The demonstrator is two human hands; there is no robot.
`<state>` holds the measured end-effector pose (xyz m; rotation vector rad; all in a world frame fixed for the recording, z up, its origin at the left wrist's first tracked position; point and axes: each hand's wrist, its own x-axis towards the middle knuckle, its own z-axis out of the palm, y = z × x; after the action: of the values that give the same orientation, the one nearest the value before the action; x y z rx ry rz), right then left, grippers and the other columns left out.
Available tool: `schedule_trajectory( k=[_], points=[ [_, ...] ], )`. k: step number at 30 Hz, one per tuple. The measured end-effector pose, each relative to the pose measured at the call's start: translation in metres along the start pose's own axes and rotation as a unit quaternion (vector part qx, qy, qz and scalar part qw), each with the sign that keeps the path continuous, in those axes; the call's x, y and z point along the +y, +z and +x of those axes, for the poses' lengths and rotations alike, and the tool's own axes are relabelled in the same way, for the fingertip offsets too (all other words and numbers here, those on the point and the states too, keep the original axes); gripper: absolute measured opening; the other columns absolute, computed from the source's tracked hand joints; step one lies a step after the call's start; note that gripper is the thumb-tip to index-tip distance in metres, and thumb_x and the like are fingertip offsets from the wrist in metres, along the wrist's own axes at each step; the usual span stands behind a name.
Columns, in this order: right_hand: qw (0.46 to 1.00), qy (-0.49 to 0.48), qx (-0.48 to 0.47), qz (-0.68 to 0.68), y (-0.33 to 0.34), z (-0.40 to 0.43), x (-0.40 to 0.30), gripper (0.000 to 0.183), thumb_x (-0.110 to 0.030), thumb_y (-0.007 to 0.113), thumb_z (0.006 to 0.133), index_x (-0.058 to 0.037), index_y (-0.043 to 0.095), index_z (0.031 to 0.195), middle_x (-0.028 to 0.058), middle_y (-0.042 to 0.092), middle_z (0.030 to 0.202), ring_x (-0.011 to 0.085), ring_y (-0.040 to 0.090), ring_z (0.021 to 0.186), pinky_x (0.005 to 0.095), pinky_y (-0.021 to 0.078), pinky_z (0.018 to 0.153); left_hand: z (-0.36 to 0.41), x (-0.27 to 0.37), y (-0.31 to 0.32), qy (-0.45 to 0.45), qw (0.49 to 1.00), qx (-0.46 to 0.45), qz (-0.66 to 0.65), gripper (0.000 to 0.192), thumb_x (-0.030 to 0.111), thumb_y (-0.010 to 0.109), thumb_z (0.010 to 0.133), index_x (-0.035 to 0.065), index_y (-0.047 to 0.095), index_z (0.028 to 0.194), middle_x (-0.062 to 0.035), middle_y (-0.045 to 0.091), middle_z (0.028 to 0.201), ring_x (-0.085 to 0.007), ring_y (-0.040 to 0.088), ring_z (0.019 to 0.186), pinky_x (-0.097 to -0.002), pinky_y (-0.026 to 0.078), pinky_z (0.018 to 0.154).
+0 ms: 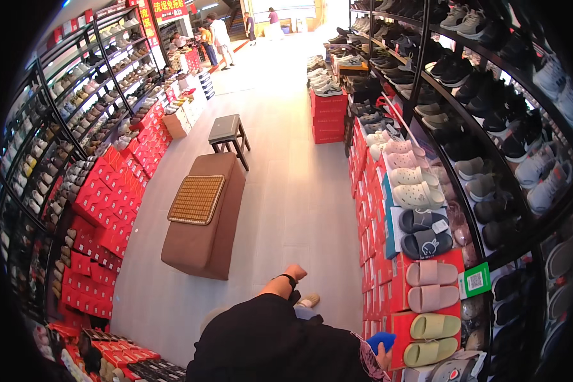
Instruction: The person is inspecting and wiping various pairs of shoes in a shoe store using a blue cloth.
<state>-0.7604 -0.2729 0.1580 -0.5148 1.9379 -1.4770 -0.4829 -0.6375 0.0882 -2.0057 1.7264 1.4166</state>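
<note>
My left hand [296, 272] hangs over the grey floor in front of me, a dark band on its wrist. Its fingers look curled, but they are too small to make out clearly. At the lower right, my right hand [384, 357] grips a bright blue cloth-like item [381, 342]. Just beside it, pale green slide sandals [434, 339] lie on a red shoebox [401, 329]. Pink slides [432, 286] sit farther along the same row. One beige shoe [309, 300] of mine shows below my left hand.
A brown padded bench [191, 248] with a woven mat [196, 199] stands left of centre, before a dark stool [224, 128]. Stacked red shoeboxes [110, 191] and shoe racks [100, 62] line the left. Another rack [418, 71] rises on the right. Several people stand near the bright entrance.
</note>
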Motion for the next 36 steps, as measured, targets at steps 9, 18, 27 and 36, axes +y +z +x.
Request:
schedule_trajectory(
  k=[9,18,27,36],
  points=[
    [0.986,0.067,-0.035,0.146,0.136,0.062,-0.107,0.036,-0.008,0.056,0.085,0.0001,0.046,0.12,0.0082,0.058,0.101,0.0182,0.058,0.086,0.0295,0.0484,0.075,0.0,0.144,-0.027,0.218,0.946,-0.227,-0.074,0.032,0.034,0.062,0.078,0.0035,0.065,0.089,-0.0066,0.063,0.078,-0.0173,0.059,0.065,-0.0307,0.048,0.056],
    [0.979,0.03,-0.196,0.052,0.206,0.111,-0.157,0.033,-0.006,0.055,0.084,0.0005,0.048,0.116,0.0062,0.058,0.099,0.0126,0.056,0.085,0.0263,0.0471,0.075,-0.05,0.193,-0.062,0.344,0.864,-0.361,0.068,0.057,0.051,0.065,0.074,-0.0019,0.064,0.096,-0.0143,0.065,0.083,-0.0224,0.063,0.074,-0.0339,0.051,0.063],
    [0.965,0.037,-0.255,0.052,0.231,0.136,-0.187,0.032,-0.007,0.058,0.082,-0.0019,0.05,0.112,0.0059,0.058,0.094,0.013,0.058,0.08,0.0258,0.0488,0.071,-0.042,0.177,-0.071,0.221,0.901,-0.341,-0.151,0.057,0.045,0.069,0.075,0.0015,0.058,0.109,-0.0086,0.061,0.091,-0.0171,0.058,0.076,-0.0292,0.048,0.062],
    [0.964,0.038,-0.202,0.167,0.217,0.13,-0.199,0.04,-0.008,0.061,0.082,-0.0026,0.048,0.119,0.0078,0.057,0.104,0.016,0.058,0.09,0.0288,0.0491,0.078,-0.059,0.2,-0.056,0.37,0.846,-0.302,-0.238,0.042,0.019,0.07,0.075,0.0002,0.056,0.11,-0.0086,0.061,0.097,-0.0169,0.058,0.091,-0.0295,0.048,0.08]
  ],
)
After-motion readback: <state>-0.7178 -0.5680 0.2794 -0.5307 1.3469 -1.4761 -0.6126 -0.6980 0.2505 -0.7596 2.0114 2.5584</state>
